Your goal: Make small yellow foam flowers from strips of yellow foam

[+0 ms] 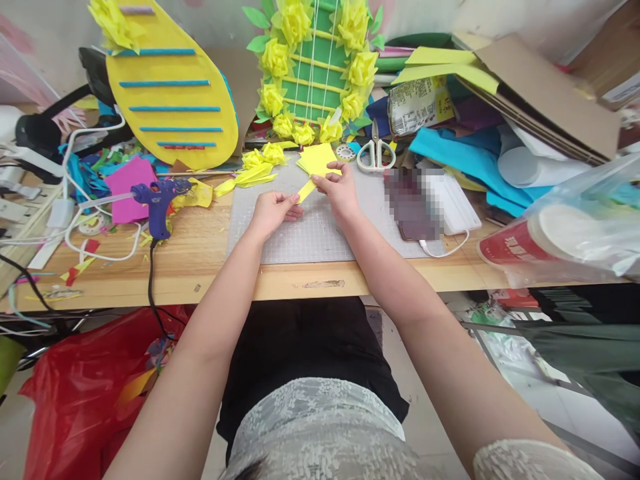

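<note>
Between my two hands is a small folded strip of yellow paper [307, 191], held over the grey cutting mat [320, 240]. My left hand [277, 212] pinches its lower left end between thumb and fingers. The upper right end sits in the fingertips of my right hand [340, 191]. Just behind the right fingers lies a stack of yellow paper squares [316, 157]. Left of that stack are yellow paper petals [254, 176] and small yellow paper flowers [263, 155]. White-handled scissors [376, 155] rest at the mat's back edge.
A purple glue gun [159, 203] stands at left, its cord hanging over the table edge. Behind are a yellow board with blue strips [170, 100] and a green board ringed with yellow flowers [320, 67]. A phone [413, 203], power bank [453, 200] and bagged red cup [515, 243] sit right.
</note>
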`<action>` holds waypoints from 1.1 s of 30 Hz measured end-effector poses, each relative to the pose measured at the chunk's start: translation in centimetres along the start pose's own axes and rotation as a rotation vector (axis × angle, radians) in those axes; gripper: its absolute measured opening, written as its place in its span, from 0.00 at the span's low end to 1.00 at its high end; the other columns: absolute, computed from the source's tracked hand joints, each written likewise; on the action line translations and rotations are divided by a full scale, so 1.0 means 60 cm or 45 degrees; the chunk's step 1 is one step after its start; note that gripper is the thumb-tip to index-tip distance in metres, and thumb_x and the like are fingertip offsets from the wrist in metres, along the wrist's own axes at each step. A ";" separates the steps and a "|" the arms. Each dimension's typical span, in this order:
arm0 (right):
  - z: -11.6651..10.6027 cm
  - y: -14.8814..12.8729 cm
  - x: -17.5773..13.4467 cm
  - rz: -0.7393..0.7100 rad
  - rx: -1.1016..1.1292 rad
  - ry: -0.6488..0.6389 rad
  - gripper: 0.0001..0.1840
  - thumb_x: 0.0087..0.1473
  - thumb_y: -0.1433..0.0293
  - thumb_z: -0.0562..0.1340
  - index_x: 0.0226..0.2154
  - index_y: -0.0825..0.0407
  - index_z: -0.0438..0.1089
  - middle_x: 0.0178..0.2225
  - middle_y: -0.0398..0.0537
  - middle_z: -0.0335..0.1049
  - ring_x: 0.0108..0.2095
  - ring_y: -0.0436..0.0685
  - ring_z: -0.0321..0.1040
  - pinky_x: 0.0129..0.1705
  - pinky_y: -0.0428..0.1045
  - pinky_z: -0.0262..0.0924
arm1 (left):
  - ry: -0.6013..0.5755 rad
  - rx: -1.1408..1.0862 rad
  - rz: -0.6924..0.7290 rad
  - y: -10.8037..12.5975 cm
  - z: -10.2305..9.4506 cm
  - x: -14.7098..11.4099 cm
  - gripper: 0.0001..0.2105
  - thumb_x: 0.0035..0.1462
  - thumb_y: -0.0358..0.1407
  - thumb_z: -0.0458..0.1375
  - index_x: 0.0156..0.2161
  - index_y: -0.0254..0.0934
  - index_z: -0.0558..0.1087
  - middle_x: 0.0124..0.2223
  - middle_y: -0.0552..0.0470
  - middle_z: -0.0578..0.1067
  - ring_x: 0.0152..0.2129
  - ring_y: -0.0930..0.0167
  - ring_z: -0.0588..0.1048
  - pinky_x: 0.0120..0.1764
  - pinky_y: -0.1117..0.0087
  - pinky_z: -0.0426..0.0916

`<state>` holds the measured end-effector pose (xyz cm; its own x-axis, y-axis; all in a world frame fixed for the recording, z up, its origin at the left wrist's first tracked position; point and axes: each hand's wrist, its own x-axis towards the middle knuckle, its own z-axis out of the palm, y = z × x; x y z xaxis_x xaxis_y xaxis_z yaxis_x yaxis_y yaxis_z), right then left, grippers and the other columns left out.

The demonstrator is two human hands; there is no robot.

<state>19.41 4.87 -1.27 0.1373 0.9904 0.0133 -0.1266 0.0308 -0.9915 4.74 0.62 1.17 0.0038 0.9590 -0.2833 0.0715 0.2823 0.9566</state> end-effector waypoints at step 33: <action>-0.032 -0.028 0.004 -0.286 -1.333 -0.038 0.20 0.51 0.77 0.57 0.49 0.53 0.65 0.38 0.52 0.74 0.42 0.61 0.68 0.48 0.57 0.59 | 0.857 0.691 0.559 0.019 -0.064 0.037 0.19 0.45 0.22 0.59 0.43 0.40 0.65 0.54 0.42 0.63 0.53 0.57 0.68 0.54 0.57 0.66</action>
<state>21.56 4.80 0.15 0.0268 0.9797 0.1984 0.8064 0.0961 -0.5835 0.99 3.15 1.88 -0.4195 0.8371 0.3512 0.6512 0.0079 0.7589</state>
